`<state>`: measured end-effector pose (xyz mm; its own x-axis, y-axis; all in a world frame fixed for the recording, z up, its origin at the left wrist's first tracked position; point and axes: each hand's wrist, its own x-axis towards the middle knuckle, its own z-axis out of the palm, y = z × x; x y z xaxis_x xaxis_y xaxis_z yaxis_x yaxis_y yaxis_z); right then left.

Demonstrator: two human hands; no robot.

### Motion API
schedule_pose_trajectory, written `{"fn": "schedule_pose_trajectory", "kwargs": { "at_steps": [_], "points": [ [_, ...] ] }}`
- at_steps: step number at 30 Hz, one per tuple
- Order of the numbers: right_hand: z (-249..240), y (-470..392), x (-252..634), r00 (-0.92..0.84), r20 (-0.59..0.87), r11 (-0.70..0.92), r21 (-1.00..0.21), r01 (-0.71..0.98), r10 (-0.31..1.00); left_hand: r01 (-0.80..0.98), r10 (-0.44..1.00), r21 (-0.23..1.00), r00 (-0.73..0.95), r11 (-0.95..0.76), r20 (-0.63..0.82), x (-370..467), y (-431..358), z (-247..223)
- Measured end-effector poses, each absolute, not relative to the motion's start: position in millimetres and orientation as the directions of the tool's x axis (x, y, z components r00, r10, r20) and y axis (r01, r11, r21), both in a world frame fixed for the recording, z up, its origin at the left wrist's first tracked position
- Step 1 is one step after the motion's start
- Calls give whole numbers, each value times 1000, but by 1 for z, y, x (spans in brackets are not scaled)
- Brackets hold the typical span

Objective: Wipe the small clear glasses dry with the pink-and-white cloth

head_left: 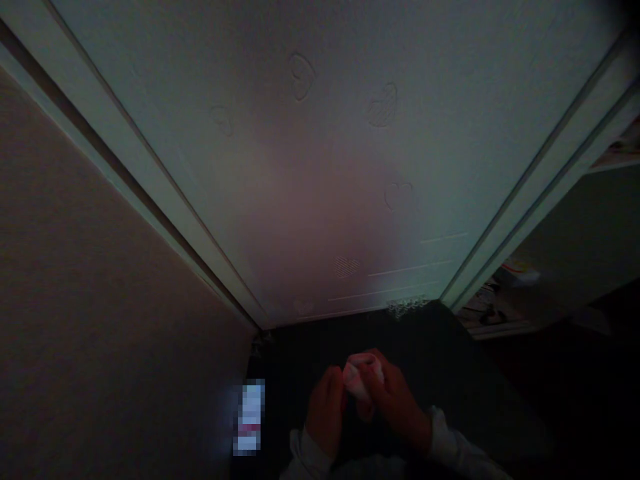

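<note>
Low in the dim head view, a small pale bunched cloth (356, 383), looking pinkish in the light, is held up between my two hands. My right hand (400, 403) is closed around it from the right, thumb lying across its front. On the left side, my left hand (326, 405) has its fingers curled together against the cloth's edge. The darkness hides the cloth's exact kind. Both wrists come out of light-coloured sleeves.
A dark surface (300, 347) lies below my hands. On it at the left glows a blurred bright screen (250, 417). Ahead stands a white panel (310, 200) with embossed hearts, a plain wall (100, 267) at left. Shelves (520, 327) with objects are at right.
</note>
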<state>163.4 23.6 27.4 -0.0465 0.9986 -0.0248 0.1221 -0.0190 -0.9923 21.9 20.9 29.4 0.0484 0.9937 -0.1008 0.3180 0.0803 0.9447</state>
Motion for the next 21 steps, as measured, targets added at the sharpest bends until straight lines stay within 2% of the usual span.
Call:
{"fn": "schedule_pose_trajectory", "kwargs": {
  "at_steps": [5,10,14,21],
  "points": [
    [26,29,165,133,-88,-85,-996,-26,987,324,992,946,112,25,-65,17,17,41],
    [22,29,165,103,-179,-162,-975,-149,979,383,980,924,188,-11,-66,12,12,47],
    [19,22,164,47,-193,-185,-973,-137,980,400,977,916,189,15,-98,12,8,51],
    [30,5,168,-44,-110,-112,-992,-53,993,373,979,927,174,32,-103,15,3,62]
  ]
}}
